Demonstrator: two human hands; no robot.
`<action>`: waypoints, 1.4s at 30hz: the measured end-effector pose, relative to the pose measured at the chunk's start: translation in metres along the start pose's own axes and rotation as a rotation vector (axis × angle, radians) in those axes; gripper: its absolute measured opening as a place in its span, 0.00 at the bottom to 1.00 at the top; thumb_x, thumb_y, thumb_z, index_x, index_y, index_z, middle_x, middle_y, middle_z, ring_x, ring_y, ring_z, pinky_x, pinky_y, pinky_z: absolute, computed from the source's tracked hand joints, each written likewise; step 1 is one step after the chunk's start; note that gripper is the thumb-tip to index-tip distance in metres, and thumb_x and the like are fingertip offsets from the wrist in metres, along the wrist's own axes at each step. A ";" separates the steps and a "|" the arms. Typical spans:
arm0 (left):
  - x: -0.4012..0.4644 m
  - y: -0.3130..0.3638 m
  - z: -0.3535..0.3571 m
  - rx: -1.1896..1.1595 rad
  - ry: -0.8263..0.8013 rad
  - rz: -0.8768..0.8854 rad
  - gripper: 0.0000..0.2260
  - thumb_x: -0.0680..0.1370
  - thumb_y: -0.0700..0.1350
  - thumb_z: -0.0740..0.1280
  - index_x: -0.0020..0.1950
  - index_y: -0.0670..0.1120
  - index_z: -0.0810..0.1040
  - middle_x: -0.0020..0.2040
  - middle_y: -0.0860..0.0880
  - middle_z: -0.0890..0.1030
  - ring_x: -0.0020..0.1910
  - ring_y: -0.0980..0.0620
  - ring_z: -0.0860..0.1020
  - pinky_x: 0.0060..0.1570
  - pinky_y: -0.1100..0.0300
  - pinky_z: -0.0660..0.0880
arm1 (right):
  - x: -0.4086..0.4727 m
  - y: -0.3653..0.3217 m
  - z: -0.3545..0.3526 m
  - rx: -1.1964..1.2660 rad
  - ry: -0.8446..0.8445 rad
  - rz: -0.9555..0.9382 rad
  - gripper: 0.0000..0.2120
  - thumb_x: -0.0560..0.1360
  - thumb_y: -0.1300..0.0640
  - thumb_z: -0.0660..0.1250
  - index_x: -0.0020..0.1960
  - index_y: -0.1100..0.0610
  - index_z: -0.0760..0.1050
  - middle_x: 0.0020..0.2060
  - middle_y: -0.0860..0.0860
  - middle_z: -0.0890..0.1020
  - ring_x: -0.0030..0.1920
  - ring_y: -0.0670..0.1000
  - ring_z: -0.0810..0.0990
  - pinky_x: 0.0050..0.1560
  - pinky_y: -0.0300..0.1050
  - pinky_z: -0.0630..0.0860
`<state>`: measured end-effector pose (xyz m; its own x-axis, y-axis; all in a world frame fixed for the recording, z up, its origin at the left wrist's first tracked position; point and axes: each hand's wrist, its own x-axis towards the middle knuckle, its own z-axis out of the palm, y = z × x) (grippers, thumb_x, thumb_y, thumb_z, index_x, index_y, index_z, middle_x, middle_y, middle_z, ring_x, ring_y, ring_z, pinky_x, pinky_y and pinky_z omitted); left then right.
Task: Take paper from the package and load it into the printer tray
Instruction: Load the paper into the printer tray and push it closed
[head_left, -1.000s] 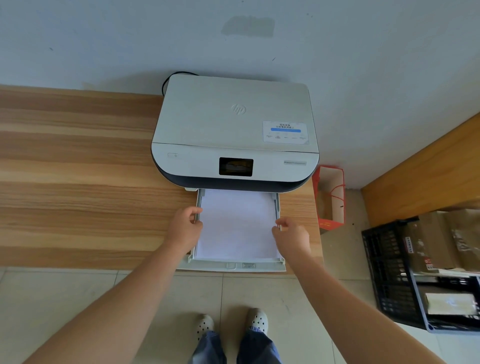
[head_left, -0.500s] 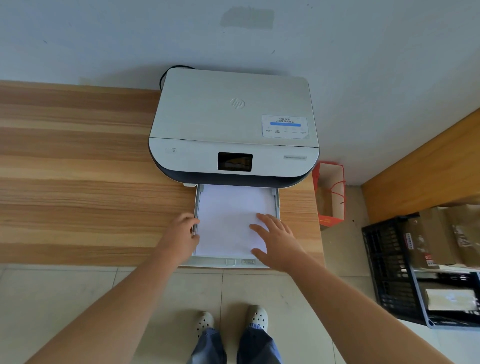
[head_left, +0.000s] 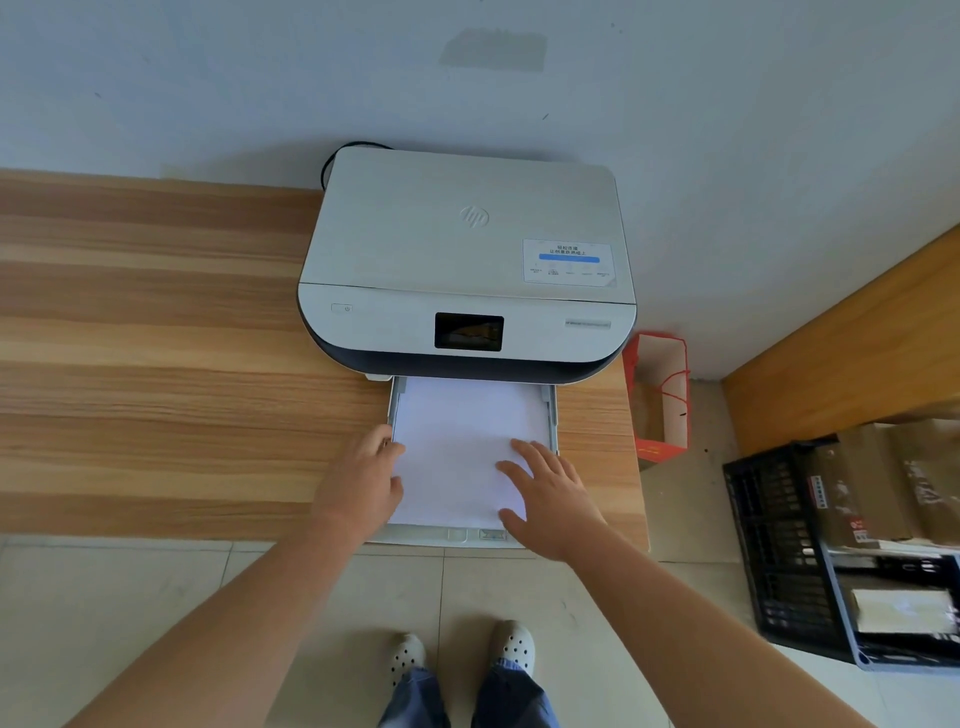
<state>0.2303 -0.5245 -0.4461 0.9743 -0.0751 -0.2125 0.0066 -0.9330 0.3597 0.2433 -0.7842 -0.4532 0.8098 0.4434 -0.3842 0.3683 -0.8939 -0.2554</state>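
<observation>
1. Printer (head_left: 467, 270) sits on wooden table (head_left: 156, 338), against the wall at 12 o'clock.
2. Tray (head_left: 554, 415) pulled out toward 6 o'clock; white paper (head_left: 462, 426) lies flat inside it.
3. Left hand (head_left: 363, 483) at the tray's 9 o'clock edge, fingers curled on the paper's side.
4. Right hand (head_left: 550, 499) spread, palm flat on the paper's 4 o'clock corner.
5. Red bag (head_left: 660, 395) on the floor at 3 o'clock; black crate (head_left: 769, 545) beyond it.

right hand (head_left: 551, 496) moved from tray edge (head_left: 554, 415), now flat on paper (head_left: 457, 436)
</observation>
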 end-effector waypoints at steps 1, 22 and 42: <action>0.001 0.002 -0.001 0.041 -0.025 0.080 0.16 0.74 0.43 0.66 0.62 0.44 0.76 0.70 0.48 0.67 0.64 0.47 0.70 0.53 0.52 0.76 | 0.002 0.000 -0.002 0.000 -0.006 -0.003 0.29 0.78 0.41 0.57 0.76 0.47 0.56 0.78 0.50 0.49 0.78 0.54 0.44 0.75 0.55 0.45; 0.009 0.027 -0.013 0.353 -0.390 0.333 0.28 0.75 0.49 0.65 0.73 0.49 0.62 0.78 0.49 0.48 0.76 0.48 0.49 0.65 0.53 0.69 | 0.003 0.003 -0.014 -0.143 -0.084 -0.110 0.37 0.73 0.39 0.65 0.76 0.46 0.53 0.78 0.50 0.48 0.77 0.55 0.45 0.75 0.56 0.51; 0.009 0.027 -0.009 0.424 -0.396 0.315 0.36 0.74 0.51 0.66 0.77 0.52 0.51 0.78 0.49 0.40 0.77 0.43 0.42 0.70 0.51 0.63 | 0.009 0.000 -0.018 -0.193 -0.105 -0.096 0.43 0.71 0.37 0.66 0.77 0.48 0.49 0.78 0.52 0.45 0.77 0.57 0.42 0.75 0.55 0.50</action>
<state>0.2412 -0.5472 -0.4303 0.7580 -0.4154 -0.5028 -0.4333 -0.8970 0.0878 0.2592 -0.7814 -0.4410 0.7185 0.5224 -0.4591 0.5301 -0.8387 -0.1247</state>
